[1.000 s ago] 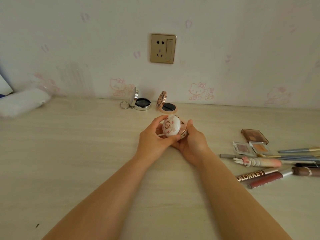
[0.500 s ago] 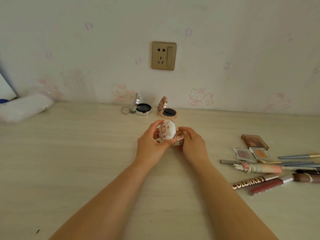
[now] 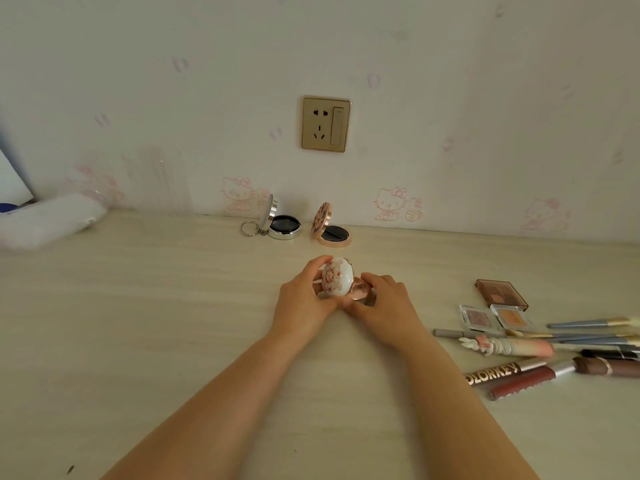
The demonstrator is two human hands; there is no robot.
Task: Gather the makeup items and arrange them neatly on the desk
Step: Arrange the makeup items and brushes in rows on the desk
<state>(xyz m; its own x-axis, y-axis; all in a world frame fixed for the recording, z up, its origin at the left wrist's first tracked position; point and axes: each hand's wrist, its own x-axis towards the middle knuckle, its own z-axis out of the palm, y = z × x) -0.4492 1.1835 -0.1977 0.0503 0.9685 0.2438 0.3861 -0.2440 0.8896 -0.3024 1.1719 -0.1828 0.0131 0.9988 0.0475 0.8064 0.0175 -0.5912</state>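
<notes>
A round white compact with a pink flower pattern (image 3: 336, 279) stands open at the middle of the desk, its lid raised. My left hand (image 3: 304, 299) grips the lid from the left. My right hand (image 3: 384, 303) holds the rose-gold base from the right. Behind them, near the wall, stand two more open compacts: a silver one with a key ring (image 3: 280, 221) and a rose-gold one (image 3: 330, 228). To the right lie a brown palette (image 3: 502, 294), two small eyeshadow pans (image 3: 493, 317), brushes (image 3: 588, 323) and lip gloss tubes (image 3: 526, 377).
A white cloth-like bundle (image 3: 48, 220) lies at the far left by the wall. A gold wall socket (image 3: 325, 123) sits above the compacts. The pale wooden desk (image 3: 138, 323) runs up to a wall with cartoon-cat stickers.
Both hands have carried the white compact a little farther from me, toward the wall. Its lid has swung up more and the rose-gold base now shows beside it.
</notes>
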